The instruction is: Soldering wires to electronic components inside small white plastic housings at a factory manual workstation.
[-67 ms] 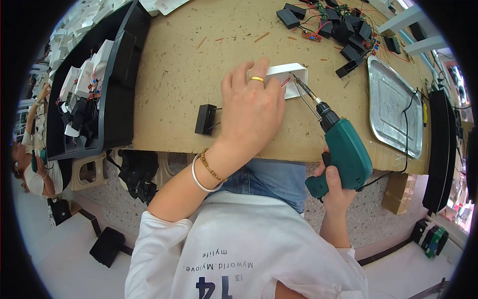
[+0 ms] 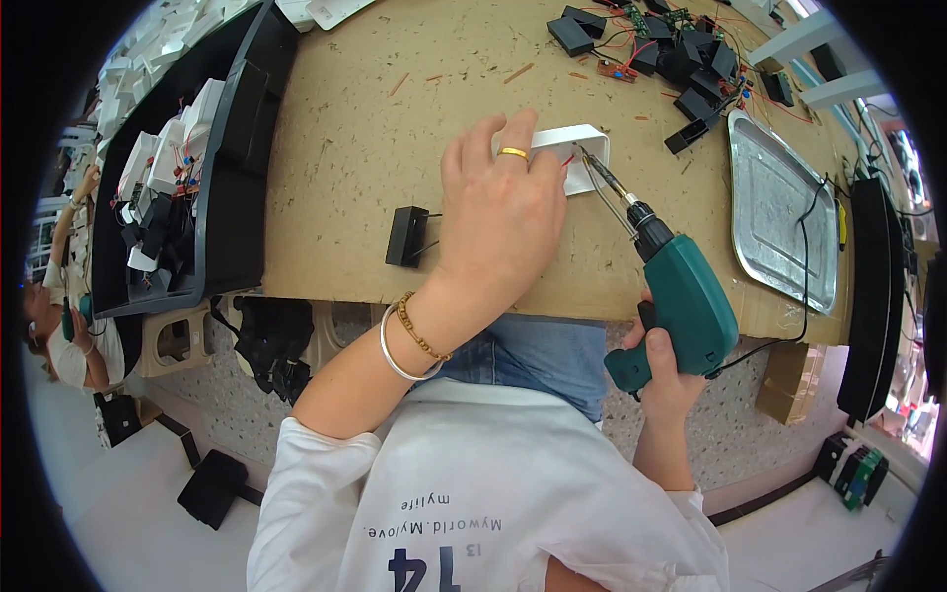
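My left hand (image 2: 501,212) is closed over the left end of a white plastic housing (image 2: 592,136) lying on the table; its palm and back hide most of that end. A short red wire (image 2: 568,160) shows inside the housing beside my fingertips. My right hand (image 2: 669,383) grips the handle of a green soldering gun (image 2: 692,306), a finger near the trigger. The gun's metal tip reaches into the housing's right part, close to its inner wall. Left of my left wrist stands a small black box (image 2: 405,237) with dark wires running under my hand.
A black crate (image 2: 232,168) of white housings and wired parts stands at left. Black boxes and circuit boards (image 2: 686,64) are heaped at the far right, above a metal tray (image 2: 774,212). The gun's cord (image 2: 769,347) trails right. Another person (image 2: 79,335) sits at far left.
My left fingers have shifted slightly over the housing, and less of the red wire shows. The soldering gun and my right hand stay where they were.
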A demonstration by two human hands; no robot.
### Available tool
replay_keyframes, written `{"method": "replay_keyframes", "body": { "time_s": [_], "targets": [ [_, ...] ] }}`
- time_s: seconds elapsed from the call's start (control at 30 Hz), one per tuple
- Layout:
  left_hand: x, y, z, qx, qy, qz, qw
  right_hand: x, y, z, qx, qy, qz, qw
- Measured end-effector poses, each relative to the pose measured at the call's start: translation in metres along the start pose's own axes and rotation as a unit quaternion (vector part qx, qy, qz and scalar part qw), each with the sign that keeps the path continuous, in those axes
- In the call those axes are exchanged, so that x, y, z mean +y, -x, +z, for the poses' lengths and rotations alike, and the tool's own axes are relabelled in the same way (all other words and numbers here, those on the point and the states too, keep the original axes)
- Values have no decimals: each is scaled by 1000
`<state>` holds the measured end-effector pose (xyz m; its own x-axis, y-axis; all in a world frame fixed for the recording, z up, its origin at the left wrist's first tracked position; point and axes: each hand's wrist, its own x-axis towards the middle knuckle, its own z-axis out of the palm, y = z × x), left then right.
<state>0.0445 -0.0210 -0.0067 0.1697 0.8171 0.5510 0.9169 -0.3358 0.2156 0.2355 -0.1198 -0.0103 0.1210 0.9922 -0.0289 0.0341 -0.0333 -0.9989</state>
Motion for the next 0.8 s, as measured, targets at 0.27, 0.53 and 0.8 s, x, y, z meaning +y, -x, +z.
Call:
{"method": "replay_keyframes", "body": {
  "time_s": [0.27, 0.53, 0.8],
  "targets": [
    [-3, 1, -2, 5, 33, 1, 999, 1, 0, -1, 5, -9, 5, 1000],
    [-2, -2, 5, 48, 72, 9, 996, 0, -1, -1, -2, -3, -1, 1000],
    [0, -7, 17, 42, 68, 15, 997, 2, -1, 0, 4, -10, -1, 1000]
  ]
}}
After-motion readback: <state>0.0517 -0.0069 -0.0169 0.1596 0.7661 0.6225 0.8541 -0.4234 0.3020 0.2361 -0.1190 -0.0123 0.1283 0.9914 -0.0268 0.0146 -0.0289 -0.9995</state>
